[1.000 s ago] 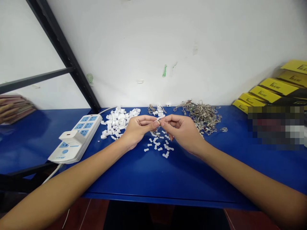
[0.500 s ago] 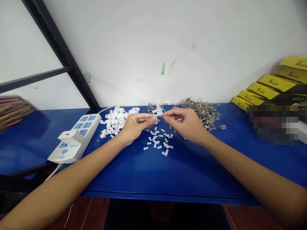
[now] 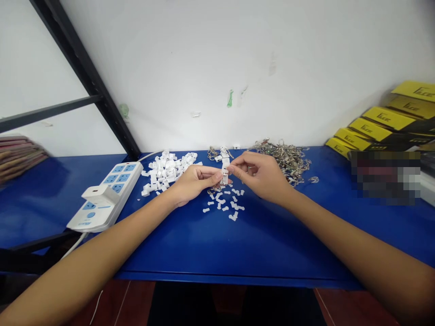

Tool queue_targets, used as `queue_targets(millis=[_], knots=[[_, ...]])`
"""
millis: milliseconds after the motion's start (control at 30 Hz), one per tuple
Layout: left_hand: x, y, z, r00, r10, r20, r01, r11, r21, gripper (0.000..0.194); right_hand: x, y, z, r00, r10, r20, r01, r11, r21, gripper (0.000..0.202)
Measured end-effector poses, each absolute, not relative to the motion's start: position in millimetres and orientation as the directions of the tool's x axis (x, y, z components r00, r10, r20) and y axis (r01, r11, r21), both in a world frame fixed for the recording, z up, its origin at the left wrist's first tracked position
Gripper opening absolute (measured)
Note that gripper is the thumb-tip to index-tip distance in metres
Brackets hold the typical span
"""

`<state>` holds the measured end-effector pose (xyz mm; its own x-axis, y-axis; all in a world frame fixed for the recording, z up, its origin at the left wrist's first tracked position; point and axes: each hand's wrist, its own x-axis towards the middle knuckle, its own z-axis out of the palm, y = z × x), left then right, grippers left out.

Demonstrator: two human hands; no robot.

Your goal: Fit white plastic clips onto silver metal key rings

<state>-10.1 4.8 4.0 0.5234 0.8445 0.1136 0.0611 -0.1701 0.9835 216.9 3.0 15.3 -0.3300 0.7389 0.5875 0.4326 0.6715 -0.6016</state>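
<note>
Between both hands, over the blue table, is a small white plastic piece with a metal clip hanging at its lower end. My left hand pinches it from the left, thumb on top. My right hand has thumb and forefinger closed on its right side. Below the hands lie several small flat white tabs. Left of my left hand is a heap of white plastic pieces. A pile of metal clips sits behind my right hand, partly hidden by it.
A white power strip with a plugged-in adapter lies at the left. Yellow and black boxes are stacked at the right. A black metal frame rises at the left, before the white wall.
The white piece has turned from lying nearly level to hanging upright, showing more of itself and its metal clip. Both hands stay close together; my right fingers have shifted slightly.
</note>
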Motion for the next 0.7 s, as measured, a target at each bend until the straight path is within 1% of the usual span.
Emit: queue_targets(millis=[100, 167, 233, 333, 367, 433, 500, 533, 633, 700], knots=[[-8.7, 2.8, 3.6, 0.527, 0.844, 0.096, 0.006, -0.117, 0.993, 0.032, 213.5, 0.0, 15.6, -0.292, 0.815, 0.501, 0.398, 0.580, -0.711, 0.024], [-8.1, 2.8, 4.4, 0.485, 0.871, 0.082, -0.072, -0.054, 0.996, 0.028, 210.8, -3.8, 16.1, -0.277, 0.835, 0.476, 0.384, 0.550, -0.741, 0.025], [-7.6, 3.5, 6.3, 0.397, 0.916, 0.061, -0.154, 0.000, 0.988, 0.028, 208.3, -8.7, 16.5, -0.258, 0.834, 0.488, 0.398, 0.552, -0.733, 0.023], [-6.9, 4.1, 9.9, 0.296, 0.954, 0.046, -0.213, 0.018, 0.977, 0.032, 205.8, -15.2, 15.0, -0.298, 0.797, 0.526, 0.437, 0.604, -0.667, 0.015], [-6.6, 3.8, 10.8, 0.289, 0.956, 0.052, -0.214, 0.011, 0.977, 0.032, 205.3, -16.4, 13.7, -0.335, 0.774, 0.537, 0.440, 0.633, -0.637, 0.014], [-5.8, 2.2, 11.6, 0.303, 0.950, 0.071, -0.199, -0.010, 0.980, 0.032, 204.5, -16.8, 10.3, -0.403, 0.715, 0.571, 0.431, 0.699, -0.571, 0.019], [-4.9, 0.3, 11.0, 0.319, 0.944, 0.085, -0.180, -0.028, 0.983, 0.032, 203.7, -15.7, 7.4, -0.432, 0.669, 0.605, 0.417, 0.743, -0.524, 0.022], [-4.5, -0.4, 10.4, 0.319, 0.944, 0.087, -0.173, -0.033, 0.984, 0.033, 203.2, -15.1, 6.6, -0.436, 0.655, 0.617, 0.408, 0.755, -0.513, 0.020], [-4.1, -0.2, 8.6, 0.286, 0.954, 0.088, -0.157, -0.044, 0.987, 0.037, 201.6, -15.4, 7.9, -0.423, 0.658, 0.624, 0.374, 0.753, -0.541, 0.018], [-4.8, 1.7, 8.0, 0.257, 0.960, 0.108, -0.147, -0.072, 0.986, 0.040, 200.8, -17.1, 10.6, -0.398, 0.714, 0.576, 0.337, 0.698, -0.632, 0.023]])
